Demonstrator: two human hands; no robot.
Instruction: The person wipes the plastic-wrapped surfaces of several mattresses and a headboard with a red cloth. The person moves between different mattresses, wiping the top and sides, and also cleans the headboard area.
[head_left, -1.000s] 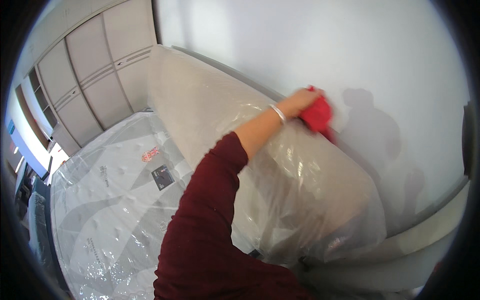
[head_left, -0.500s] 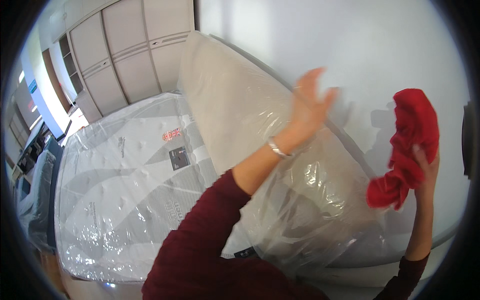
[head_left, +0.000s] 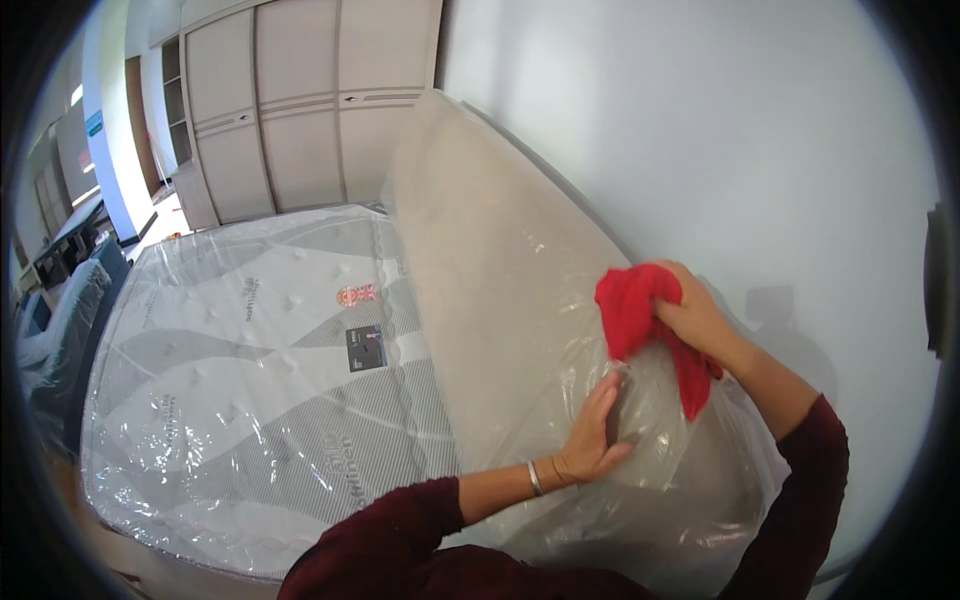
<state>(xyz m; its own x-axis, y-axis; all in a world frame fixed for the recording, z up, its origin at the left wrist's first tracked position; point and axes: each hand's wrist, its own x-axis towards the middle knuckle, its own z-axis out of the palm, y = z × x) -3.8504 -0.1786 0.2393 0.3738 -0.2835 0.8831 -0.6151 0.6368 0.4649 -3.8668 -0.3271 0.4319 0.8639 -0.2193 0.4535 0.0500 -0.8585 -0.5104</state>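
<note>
My right hand [head_left: 695,312] grips a bunched red cloth [head_left: 630,305] against the upper edge of a beige headboard [head_left: 500,270]. One end of the cloth hangs down over the headboard's clear plastic cover [head_left: 665,440]. Just below and left of the cloth, my left hand [head_left: 593,435] lies on the plastic with its fingers stretched out and nothing in it. A bracelet circles the left wrist. To the left lies a mattress [head_left: 270,330] with a white and grey pattern, also under clear plastic.
A pale wall [head_left: 720,130] rises close behind the headboard. Sliding-door wardrobes [head_left: 300,110] stand beyond the mattress. Past the mattress's left side is a plastic-covered blue-grey piece of furniture [head_left: 75,310]. A dark object [head_left: 937,280] sits on the wall at far right.
My right hand has brought the red cloth left, from in front of the wall onto the headboard. My left hand has come down from the air onto the plastic.
</note>
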